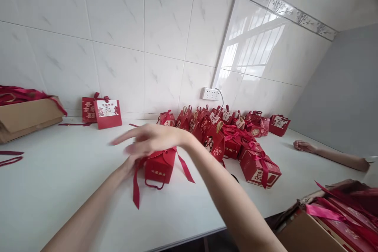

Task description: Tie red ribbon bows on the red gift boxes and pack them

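Observation:
A small red gift box (158,168) with loose red ribbon (136,189) stands on the white table (59,181) in front of me. My right hand (147,140) hovers just above the box, fingers stretched out to the left and slightly blurred. My left hand (129,164) is mostly hidden under the right hand, at the box's left side where the ribbon hangs; its fingers do not show.
Several finished red boxes (236,138) are piled at the back right. A flat red box and card (107,113) lean on the tiled wall. Cardboard cartons sit at far left (26,116) and bottom right (310,228). Another person's arm (330,155) rests at right.

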Tool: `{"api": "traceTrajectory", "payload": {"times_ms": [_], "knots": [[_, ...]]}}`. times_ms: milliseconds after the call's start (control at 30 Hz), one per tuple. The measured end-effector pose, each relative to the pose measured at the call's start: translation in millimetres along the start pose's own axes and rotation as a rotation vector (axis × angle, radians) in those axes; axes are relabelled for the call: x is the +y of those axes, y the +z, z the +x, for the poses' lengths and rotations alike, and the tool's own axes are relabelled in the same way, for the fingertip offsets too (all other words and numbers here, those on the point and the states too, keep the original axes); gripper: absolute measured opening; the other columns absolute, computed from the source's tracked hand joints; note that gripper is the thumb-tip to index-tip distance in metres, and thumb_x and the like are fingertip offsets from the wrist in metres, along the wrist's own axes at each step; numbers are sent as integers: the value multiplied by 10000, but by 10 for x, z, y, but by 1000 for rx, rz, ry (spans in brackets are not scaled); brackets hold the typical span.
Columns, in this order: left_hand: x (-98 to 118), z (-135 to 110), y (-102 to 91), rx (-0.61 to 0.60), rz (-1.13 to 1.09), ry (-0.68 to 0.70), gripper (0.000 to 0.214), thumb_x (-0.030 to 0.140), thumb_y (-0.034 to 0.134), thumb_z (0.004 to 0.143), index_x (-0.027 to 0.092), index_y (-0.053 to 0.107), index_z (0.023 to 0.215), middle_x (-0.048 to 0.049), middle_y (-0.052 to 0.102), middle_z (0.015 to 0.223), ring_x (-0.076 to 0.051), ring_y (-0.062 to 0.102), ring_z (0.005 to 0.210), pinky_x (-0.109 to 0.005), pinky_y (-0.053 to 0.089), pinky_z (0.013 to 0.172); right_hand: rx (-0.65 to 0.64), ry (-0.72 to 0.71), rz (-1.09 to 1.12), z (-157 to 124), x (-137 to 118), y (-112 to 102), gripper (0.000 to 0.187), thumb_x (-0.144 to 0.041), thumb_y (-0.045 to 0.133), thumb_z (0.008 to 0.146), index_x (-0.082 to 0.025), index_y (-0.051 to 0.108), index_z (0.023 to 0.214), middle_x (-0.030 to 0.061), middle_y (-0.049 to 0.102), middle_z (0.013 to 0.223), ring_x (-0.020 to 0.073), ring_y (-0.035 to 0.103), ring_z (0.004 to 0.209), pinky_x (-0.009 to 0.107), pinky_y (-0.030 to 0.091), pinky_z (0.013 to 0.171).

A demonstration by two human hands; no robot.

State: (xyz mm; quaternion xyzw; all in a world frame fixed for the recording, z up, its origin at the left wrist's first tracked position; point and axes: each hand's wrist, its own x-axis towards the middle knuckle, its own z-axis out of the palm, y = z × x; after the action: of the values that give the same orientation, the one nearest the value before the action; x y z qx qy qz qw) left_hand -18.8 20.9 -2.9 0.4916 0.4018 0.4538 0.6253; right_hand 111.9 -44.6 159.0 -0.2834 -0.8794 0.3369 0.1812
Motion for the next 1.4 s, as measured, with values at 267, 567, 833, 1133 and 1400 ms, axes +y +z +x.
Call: {"api": "traceTrajectory", "payload": {"times_ms": [267, 567, 833, 1133, 1400], "knots": [[-78, 83, -115, -346, 47, -81, 361, 497, 645, 626, 136, 644, 623, -61, 611, 486, -186, 545, 424, -304, 435, 455, 706, 524, 133, -600, 1243, 352, 415, -584, 602, 727, -179, 513, 718, -30, 504, 643, 106, 452, 581, 227, 339, 532], [1, 38, -77, -666, 184, -169, 224, 323, 717, 662, 149, 610, 571, -79, 691, 617, -207, 646, 570, -339, 507, 616, 737, 542, 278, -832, 1372, 454, 420, -570, 569, 762, -175, 478, 652, -42, 468, 606, 95, 411, 556, 229, 309, 525], [128, -47, -3, -618, 242, -133, 391, 494, 764, 610, 124, 648, 660, -84, 678, 665, -197, 636, 633, -333, 497, 660, 490, 574, 442, -971, 1358, 385, 408, -518, 657, 712, -146, 561, 575, -29, 484, 514, 71, 355, 465, 224, 222, 453], [46, -5, -84, -652, 80, -247, 372, 415, 776, 631, 150, 526, 557, -52, 639, 605, -170, 613, 592, -325, 475, 648, 385, 396, 702, -1060, 1449, 374, 400, -433, 663, 736, -158, 527, 479, -40, 438, 458, 75, 374, 441, 218, 293, 443], [-44, 40, -109, -677, -1, -270, 329, 355, 762, 630, 153, 512, 560, -29, 602, 561, -165, 595, 568, -300, 452, 607, 291, 368, 825, -1080, 1612, 372, 420, -465, 701, 689, -164, 489, 488, -55, 413, 477, 76, 384, 453, 246, 396, 501]]}}
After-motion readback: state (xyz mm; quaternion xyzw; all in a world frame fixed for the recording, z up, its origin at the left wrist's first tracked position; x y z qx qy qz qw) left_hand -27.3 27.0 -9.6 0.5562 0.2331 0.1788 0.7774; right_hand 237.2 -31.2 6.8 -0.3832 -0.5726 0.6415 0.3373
